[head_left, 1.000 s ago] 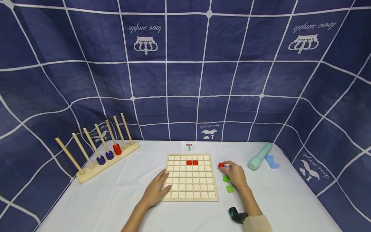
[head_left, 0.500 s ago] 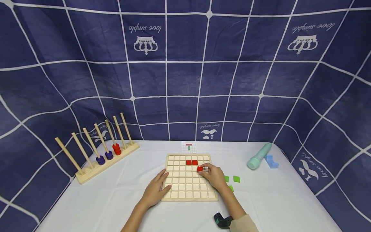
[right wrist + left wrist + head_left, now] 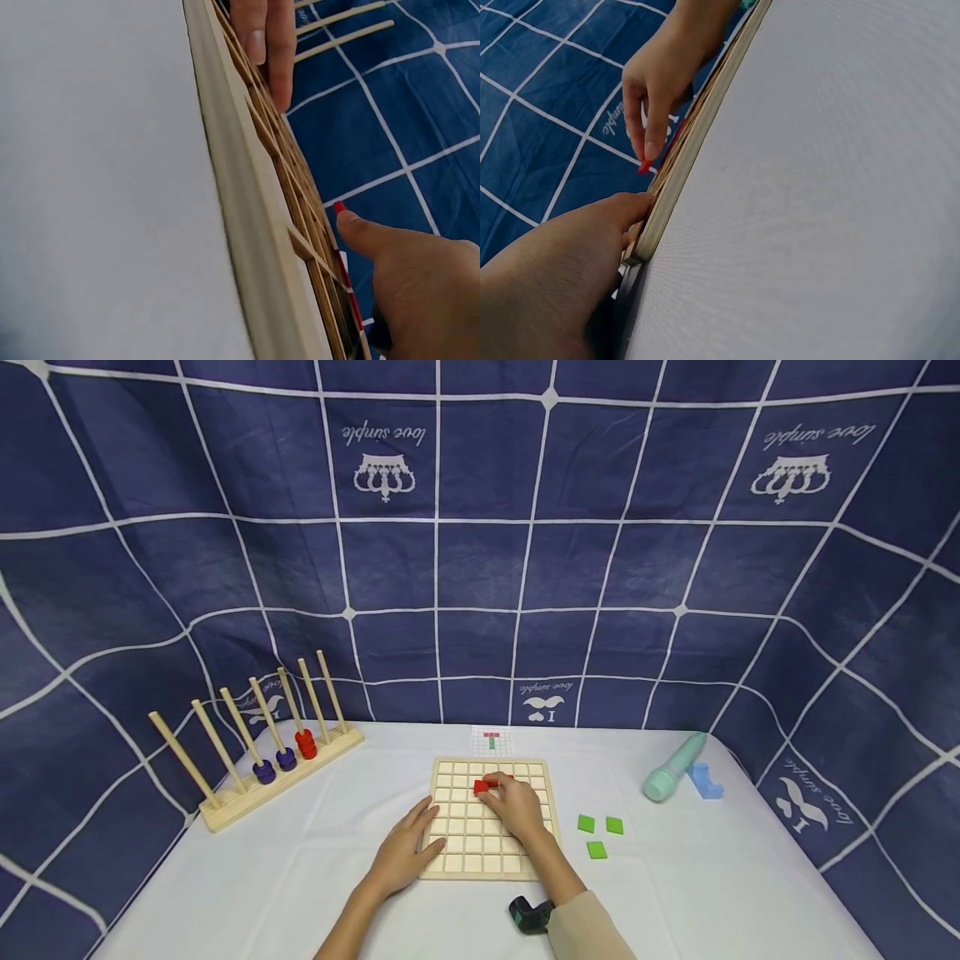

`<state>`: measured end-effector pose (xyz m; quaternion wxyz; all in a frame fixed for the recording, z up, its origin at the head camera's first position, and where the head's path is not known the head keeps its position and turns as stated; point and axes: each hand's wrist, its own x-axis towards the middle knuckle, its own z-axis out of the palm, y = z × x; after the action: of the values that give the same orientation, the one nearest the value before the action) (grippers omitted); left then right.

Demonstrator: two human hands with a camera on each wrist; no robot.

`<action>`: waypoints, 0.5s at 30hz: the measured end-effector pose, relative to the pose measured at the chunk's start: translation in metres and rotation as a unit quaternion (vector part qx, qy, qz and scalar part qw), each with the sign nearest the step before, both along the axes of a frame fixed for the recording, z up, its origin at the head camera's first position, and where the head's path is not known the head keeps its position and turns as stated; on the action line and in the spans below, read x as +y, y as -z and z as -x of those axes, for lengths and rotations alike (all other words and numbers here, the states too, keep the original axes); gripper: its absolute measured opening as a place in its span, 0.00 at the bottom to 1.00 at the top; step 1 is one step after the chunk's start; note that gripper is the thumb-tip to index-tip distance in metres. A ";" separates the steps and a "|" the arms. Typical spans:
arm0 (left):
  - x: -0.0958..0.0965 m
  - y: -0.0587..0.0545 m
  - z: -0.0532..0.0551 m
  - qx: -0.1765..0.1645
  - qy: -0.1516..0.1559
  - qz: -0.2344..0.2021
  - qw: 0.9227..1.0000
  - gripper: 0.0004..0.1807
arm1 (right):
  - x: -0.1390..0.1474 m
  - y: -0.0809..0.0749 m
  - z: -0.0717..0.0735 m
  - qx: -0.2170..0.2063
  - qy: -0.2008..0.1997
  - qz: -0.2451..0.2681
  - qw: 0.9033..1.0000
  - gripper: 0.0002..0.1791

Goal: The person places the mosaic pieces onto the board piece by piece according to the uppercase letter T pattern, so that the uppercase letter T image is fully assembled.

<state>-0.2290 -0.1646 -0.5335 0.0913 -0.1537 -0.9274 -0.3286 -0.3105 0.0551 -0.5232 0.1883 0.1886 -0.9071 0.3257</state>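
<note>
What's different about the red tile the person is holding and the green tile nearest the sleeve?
Besides their colours, the red tile is pinched by the right hand over the wooden board, while the green tile lies on the white table. The hand partly covers the red tile; the green tile shows whole. Both look small and flat.

Reads "love simple", upside down, on the blue cloth [image 3: 480,560], over two white crowns [image 3: 385,475] near the top; appears again low in the middle and at right, with "I", a heart [image 3: 538,716] and a moustache [image 3: 543,702]; shows partly in the left wrist view.
</note>
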 end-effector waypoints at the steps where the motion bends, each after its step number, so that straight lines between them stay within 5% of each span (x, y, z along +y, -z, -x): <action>1: 0.000 0.000 0.000 0.002 0.001 0.001 1.000 0.33 | -0.002 0.000 0.002 0.001 0.003 -0.003 1.000 0.17; 15: 0.000 0.000 0.000 -0.001 0.000 0.007 1.000 0.33 | -0.011 0.002 0.025 -0.033 0.023 -0.044 0.998 0.16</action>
<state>-0.2290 -0.1641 -0.5337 0.0892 -0.1537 -0.9297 -0.3227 -0.3356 0.0442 -0.5255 0.1570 0.1649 -0.9304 0.2872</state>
